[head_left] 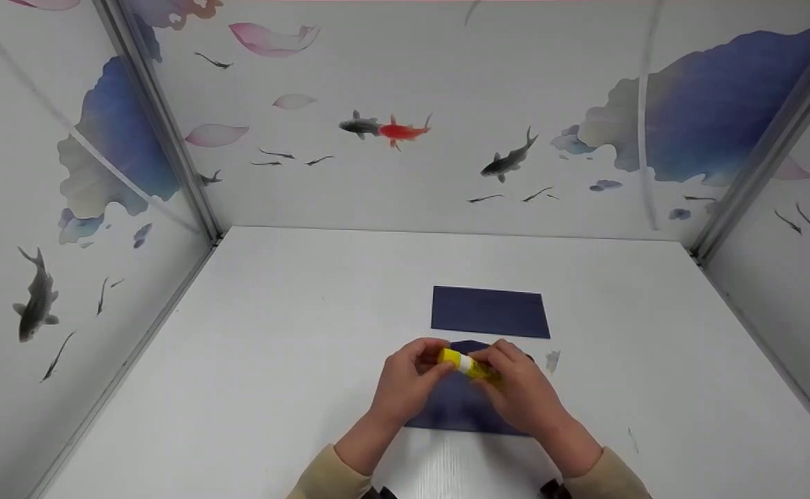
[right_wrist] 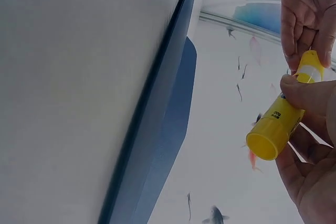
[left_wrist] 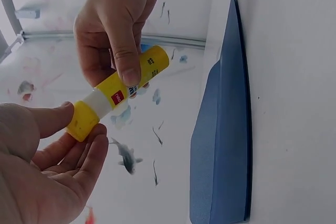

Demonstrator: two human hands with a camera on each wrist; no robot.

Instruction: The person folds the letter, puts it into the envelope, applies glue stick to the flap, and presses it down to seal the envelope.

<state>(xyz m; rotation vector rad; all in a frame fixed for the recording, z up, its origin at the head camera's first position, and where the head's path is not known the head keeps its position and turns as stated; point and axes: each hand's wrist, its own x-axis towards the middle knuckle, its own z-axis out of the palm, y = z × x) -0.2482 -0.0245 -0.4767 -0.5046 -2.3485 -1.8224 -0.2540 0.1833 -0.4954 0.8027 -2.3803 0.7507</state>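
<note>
Between both hands is a yellow glue stick [head_left: 465,364] with a white band, held tilted over a dark blue envelope [head_left: 439,414]. My left hand [head_left: 402,384] pinches its short yellow end beside the white band, thumb on one side and fingers on the other. The longer yellow barrel is gripped by my right hand [head_left: 528,394], whose thumb lies along the printed label in the left wrist view. That same view shows the envelope flap [left_wrist: 206,150] standing partly raised. The hands cover some of the envelope in the head view.
Behind the envelope a dark blue rectangular piece [head_left: 490,312] lies flat on the white table [head_left: 294,326]. A small greyish mark [head_left: 552,360] shows to the right of my right hand. Printed panels with fish and petals [head_left: 405,180] enclose the table at the back and sides.
</note>
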